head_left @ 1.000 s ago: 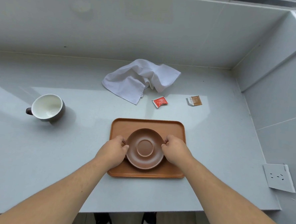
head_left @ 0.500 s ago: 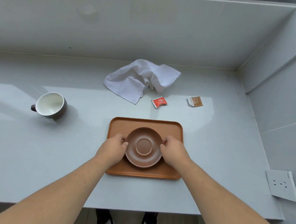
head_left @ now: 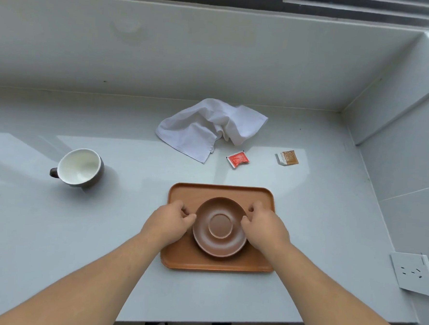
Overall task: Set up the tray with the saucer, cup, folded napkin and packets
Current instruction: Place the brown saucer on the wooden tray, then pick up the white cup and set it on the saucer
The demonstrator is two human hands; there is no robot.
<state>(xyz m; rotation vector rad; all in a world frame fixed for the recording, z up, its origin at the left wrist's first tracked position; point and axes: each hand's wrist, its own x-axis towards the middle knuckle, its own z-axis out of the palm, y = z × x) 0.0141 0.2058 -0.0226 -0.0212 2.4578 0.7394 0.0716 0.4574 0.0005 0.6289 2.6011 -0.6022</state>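
the wooden tray point(head_left: 221, 191) sits on the grey counter point(head_left: 78, 229) and holds one thing only, the brown saucer point(head_left: 219, 226), lying flat at about its middle. the cup point(head_left: 80, 168) (dark outside, white inside) stands well off to the left on the counter, nothing visible in it, its handle pointing left.

the left hand point(head_left: 168, 222) is at the saucer's left rim and the right hand point(head_left: 265, 224) at its right rim, fingers curled, fingertips touching or nearly touching the edge; whether they grip the rim or have let go cannot be told from this angle. both hands rest over the tray.

counted: one tray, one saucer, one cup, one white napkin point(head_left: 210, 128) lying crumpled and unfolded beyond the tray, and two packets, a red packet point(head_left: 237, 159) just beside the napkin's near corner and a brown packet point(head_left: 287, 157) further right, apart from it. a white socket plate point(head_left: 414, 273) lies near the counter's right edge.
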